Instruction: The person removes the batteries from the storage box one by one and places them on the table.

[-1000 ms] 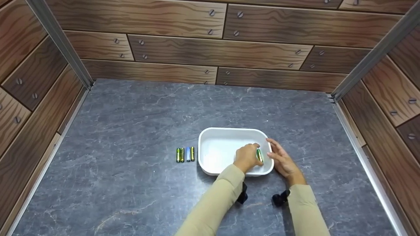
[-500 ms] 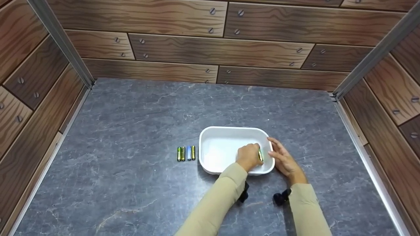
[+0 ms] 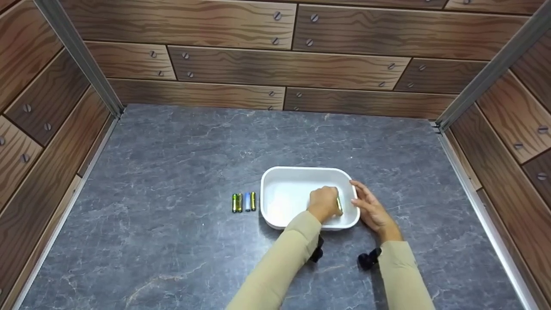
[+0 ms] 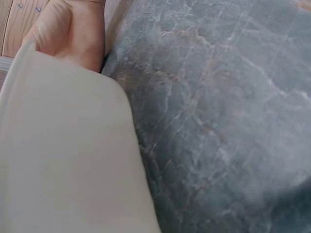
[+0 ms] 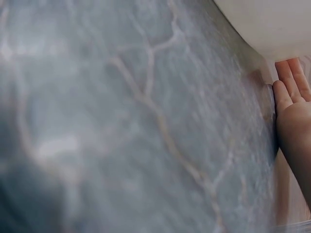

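A white rectangular tub (image 3: 286, 196) stands on the grey marbled surface. Inside it, near its right end, my left hand (image 3: 323, 203) grips a green-and-gold battery (image 3: 339, 205), mostly covered by the fingers. The left wrist view has the tub's outer wall (image 4: 73, 145) up close, with part of the left hand (image 4: 73, 29) beyond its edge. My right hand (image 3: 375, 213) rests straight fingers against the tub's right rim. Those fingers reach toward the tub's underside in the right wrist view, where the right hand (image 5: 296, 111) is at the edge.
To the left of the tub, several batteries lie side by side: green-and-gold ones (image 3: 237, 203) at one end, then a blue one (image 3: 247, 201) and a gold one (image 3: 253, 201). Wood-patterned walls (image 3: 241, 64) enclose the surface at the back and both sides.
My left hand's fingers have curled in further around the battery, and the hand has shifted slightly left inside the tub. The right hand stays at the rim; the row of batteries has not moved.
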`<action>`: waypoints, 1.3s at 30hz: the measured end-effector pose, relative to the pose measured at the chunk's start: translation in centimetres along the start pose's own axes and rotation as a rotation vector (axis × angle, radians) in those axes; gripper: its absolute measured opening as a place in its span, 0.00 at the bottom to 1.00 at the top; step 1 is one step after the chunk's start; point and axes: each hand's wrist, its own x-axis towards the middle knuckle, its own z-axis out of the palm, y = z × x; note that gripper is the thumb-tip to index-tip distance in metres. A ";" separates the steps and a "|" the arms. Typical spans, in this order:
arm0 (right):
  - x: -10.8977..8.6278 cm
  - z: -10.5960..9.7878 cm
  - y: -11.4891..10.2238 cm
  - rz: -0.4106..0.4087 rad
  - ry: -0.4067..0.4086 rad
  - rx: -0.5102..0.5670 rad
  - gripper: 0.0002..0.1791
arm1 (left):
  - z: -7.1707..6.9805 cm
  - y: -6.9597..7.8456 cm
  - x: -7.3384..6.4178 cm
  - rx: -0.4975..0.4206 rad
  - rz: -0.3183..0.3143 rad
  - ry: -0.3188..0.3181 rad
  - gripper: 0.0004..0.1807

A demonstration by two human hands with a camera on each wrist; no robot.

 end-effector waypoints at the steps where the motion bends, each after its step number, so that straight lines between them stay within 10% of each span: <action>1: 0.0 0.0 0.0 0.003 0.007 -0.002 0.28 | -0.1 0.0 0.0 0.002 0.002 0.000 0.15; 39: -0.1 0.1 -0.1 0.000 0.007 -0.024 0.28 | -6.9 -3.2 -1.4 0.031 0.216 -0.049 0.31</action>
